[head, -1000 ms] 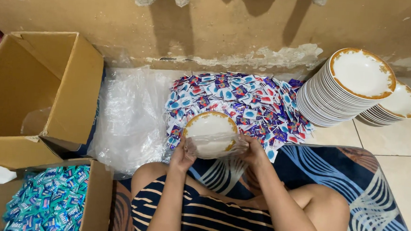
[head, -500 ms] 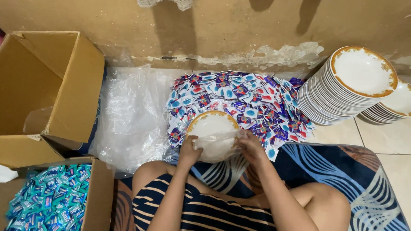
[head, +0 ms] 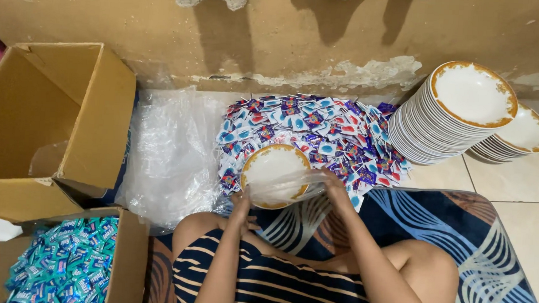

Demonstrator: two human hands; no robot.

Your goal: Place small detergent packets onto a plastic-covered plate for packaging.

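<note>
White with a mottled gold rim, the plate [head: 274, 173] sits between our two hands, held just above the near edge of the heap of small sachets [head: 310, 132]; we take that heap as our landmark. Our left hand [head: 242, 200] grips the plate's near-left rim, fingers closed on it. Our right hand [head: 334, 187] is at the plate's right side, closed on a thin clear plastic film [head: 298, 185] that stretches across the lower part of the plate; whether the right fingers also touch the rim, we cannot tell. The sachets are red, blue, purple and white, spread on the floor against the stained wall [head: 287, 42]. Left of the heap lies a crumpled pile of clear plastic bags [head: 171, 149], and beyond that stands an open cardboard box [head: 92, 130] tipped on its side. Nearer to us than that box, well left of the heap, a second carton [head: 125, 261] holds teal and blue packets [head: 60, 269]. Right of the heap stands a tall leaning stack of matching gold-rimmed plates [head: 443, 124], with a lower stack [head: 522, 137] just behind it. On our side of the heap lies a blue patterned mat [head: 479, 255], where we sit cross-legged in a striped shirt.
</note>
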